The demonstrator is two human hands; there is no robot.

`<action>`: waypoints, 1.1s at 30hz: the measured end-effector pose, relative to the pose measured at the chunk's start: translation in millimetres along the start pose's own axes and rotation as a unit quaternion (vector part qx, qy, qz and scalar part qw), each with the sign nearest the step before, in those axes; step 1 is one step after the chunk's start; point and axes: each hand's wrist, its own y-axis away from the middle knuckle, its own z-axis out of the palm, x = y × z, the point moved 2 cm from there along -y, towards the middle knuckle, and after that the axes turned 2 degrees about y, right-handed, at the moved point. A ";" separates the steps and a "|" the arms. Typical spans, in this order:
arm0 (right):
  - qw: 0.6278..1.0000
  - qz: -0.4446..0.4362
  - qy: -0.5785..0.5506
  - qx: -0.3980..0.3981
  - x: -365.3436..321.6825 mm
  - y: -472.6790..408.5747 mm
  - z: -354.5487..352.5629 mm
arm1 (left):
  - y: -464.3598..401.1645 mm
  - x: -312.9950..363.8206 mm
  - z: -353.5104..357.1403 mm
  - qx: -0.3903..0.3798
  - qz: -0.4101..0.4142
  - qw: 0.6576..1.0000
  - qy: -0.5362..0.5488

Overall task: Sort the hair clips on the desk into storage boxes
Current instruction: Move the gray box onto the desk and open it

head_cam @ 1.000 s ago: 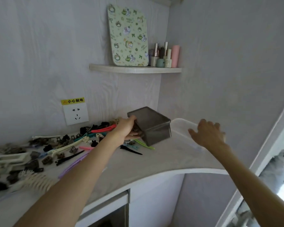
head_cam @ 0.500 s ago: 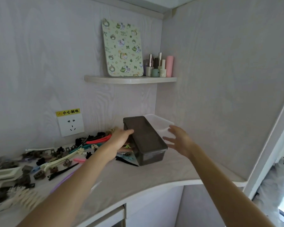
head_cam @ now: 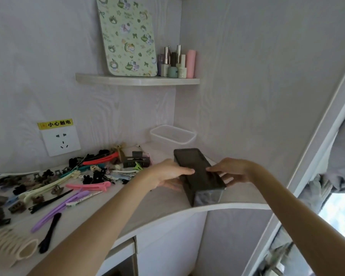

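On the curved white desk (head_cam: 127, 214), left hand (head_cam: 167, 174) & right hand (head_cam: 230, 171) grip a dark smoky storage box (head_cam: 199, 176) btwn them, hair clips (head_cam: 72, 180) scattered left, clear box (head_cam: 172, 135) far behind.

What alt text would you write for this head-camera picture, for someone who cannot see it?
A person's left hand and right hand grip a dark lidded storage box at a pale desk's edge. Colourful hair clips lie scattered left; a clear box sits in the corner.

Desk layout, corner nook
Clips (head_cam: 68, 182) spread left on desk (head_cam: 157, 204); lidded box (head_cam: 199, 176) right of them near front edge, between both hands; open tub (head_cam: 172, 134) behind in corner; shelf (head_cam: 137, 80) above.
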 end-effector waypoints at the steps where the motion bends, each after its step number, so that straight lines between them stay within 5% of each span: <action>1: 1.000 0.001 -0.005 -0.007 -0.1 2.5 2.5 | -2.9 -0.8 1.8 0.010 0.017 0.999 -0.033; 4: 0.995 0.019 0.025 -0.093 -1.7 13.0 11.4 | -14.0 -4.0 -5.2 0.108 0.106 0.978 -0.142; 6: 0.990 0.031 0.055 -0.125 -1.7 19.4 12.4 | -15.2 -4.3 -17.3 0.253 0.158 0.911 -0.285; 9: 0.999 0.038 -0.003 -0.019 3.8 11.0 4.0 | -5.1 -1.6 -21.3 0.370 0.247 0.806 -0.389; 12: 0.992 0.030 -0.101 0.064 5.0 -8.4 8.4 | 0.2 -0.6 1.2 0.268 0.261 0.785 -0.494; 17: 0.970 0.006 -0.216 0.111 -5.5 -24.6 26.7 | 2.3 0.3 18.4 0.223 0.252 0.673 -0.659; 22: 0.941 0.041 -0.327 0.072 20.4 -12.2 31.0 | 5.4 1.5 0.3 0.199 0.250 0.669 -0.671; 28: 0.887 0.043 -0.444 0.121 20.6 -6.2 44.4 | 5.7 10.5 27.0 0.155 0.256 0.533 -0.791; 33: 0.870 0.034 -0.476 0.123 16.7 -3.3 52.8 | 8.3 9.8 34.0 0.094 0.263 0.459 -0.844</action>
